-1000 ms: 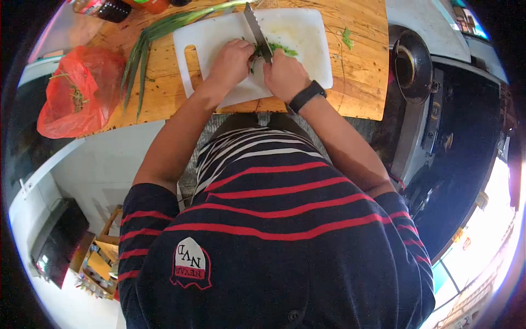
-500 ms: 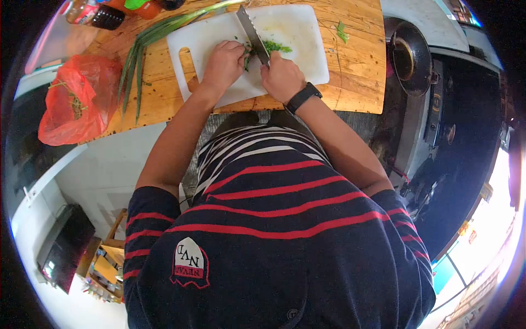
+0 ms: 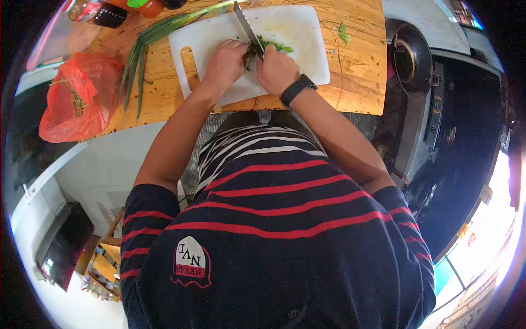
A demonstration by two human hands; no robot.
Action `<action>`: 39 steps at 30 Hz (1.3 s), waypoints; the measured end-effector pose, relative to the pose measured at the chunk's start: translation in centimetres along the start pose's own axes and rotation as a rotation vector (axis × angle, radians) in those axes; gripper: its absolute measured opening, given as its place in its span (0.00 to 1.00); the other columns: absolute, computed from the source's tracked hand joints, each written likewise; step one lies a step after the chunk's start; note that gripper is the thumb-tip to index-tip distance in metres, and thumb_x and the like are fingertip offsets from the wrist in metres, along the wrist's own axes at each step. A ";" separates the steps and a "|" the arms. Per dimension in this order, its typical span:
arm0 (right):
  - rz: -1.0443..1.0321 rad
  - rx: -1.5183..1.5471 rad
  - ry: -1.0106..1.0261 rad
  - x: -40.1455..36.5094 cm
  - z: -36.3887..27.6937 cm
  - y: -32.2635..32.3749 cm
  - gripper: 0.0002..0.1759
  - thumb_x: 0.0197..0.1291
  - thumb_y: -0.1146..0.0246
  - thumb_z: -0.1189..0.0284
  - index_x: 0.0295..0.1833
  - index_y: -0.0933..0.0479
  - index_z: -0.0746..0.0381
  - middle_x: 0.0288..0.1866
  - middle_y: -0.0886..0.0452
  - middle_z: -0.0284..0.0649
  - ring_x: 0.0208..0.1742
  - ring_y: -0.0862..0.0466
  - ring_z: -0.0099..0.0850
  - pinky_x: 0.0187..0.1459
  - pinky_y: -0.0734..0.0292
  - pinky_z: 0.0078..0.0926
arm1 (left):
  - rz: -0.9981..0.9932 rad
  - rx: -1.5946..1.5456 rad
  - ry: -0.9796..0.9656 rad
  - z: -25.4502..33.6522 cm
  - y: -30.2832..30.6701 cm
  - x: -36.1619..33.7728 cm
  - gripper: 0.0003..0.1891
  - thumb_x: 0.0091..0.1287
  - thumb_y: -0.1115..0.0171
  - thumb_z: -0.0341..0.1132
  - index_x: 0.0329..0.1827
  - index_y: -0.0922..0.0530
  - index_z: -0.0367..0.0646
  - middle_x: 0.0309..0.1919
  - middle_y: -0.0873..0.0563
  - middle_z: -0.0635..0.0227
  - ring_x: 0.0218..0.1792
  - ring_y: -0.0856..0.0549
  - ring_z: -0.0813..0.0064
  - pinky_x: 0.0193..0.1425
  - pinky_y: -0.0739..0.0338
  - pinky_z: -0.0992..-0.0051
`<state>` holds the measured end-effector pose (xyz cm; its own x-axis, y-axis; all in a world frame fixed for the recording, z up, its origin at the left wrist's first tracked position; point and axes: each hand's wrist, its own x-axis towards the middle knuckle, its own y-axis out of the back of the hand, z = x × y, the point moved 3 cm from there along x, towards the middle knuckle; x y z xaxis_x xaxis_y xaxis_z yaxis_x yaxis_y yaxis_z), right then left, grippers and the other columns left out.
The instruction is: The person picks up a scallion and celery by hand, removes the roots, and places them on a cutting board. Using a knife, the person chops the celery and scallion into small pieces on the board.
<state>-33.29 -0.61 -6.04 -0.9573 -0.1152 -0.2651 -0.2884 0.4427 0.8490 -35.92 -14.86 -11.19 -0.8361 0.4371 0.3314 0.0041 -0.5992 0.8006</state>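
Observation:
On the white cutting board (image 3: 300, 27), my right hand (image 3: 278, 71) is wrapped round the handle of a kitchen knife (image 3: 248, 28). The blade points away from me and leans left across the greens. Curled fingers of my left hand (image 3: 226, 63) press dark green leaves (image 3: 250, 57) against the board, just left of the blade. Chopped green herbs (image 3: 275, 45) lie to the right of the knife. Part of the bunch is hidden under my left fingers.
Long spring onions (image 3: 141, 49) lie along the board's left side. A red plastic bag (image 3: 90, 101) with dry stems sits at the table's left edge. Jars (image 3: 109, 15) stand at the back left. A leaf scrap (image 3: 343, 33) lies right. A dark wok (image 3: 408, 60) stands beyond the wooden table (image 3: 359, 71).
My right hand and the knife have shifted slightly left, the blade coming closer to my left fingers. My left hand stays nearly in place on the greens.

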 end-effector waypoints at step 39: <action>0.075 0.000 0.002 0.2 0.0 -1.2 0.12 0.61 0.41 0.67 0.41 0.30 0.66 0.29 0.18 0.58 0.33 0.16 0.58 0.37 0.21 0.55 | -0.132 -0.014 0.047 1.4 2.1 -0.4 0.12 0.56 0.38 0.27 0.43 0.18 0.37 0.43 0.14 0.54 0.48 0.17 0.52 0.54 0.21 0.59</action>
<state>-33.15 -1.14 -7.08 -0.9763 -0.0832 -0.2000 -0.2158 0.4502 0.8665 -34.83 -15.30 -8.95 -0.8538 0.4809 0.1995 -0.1152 -0.5482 0.8284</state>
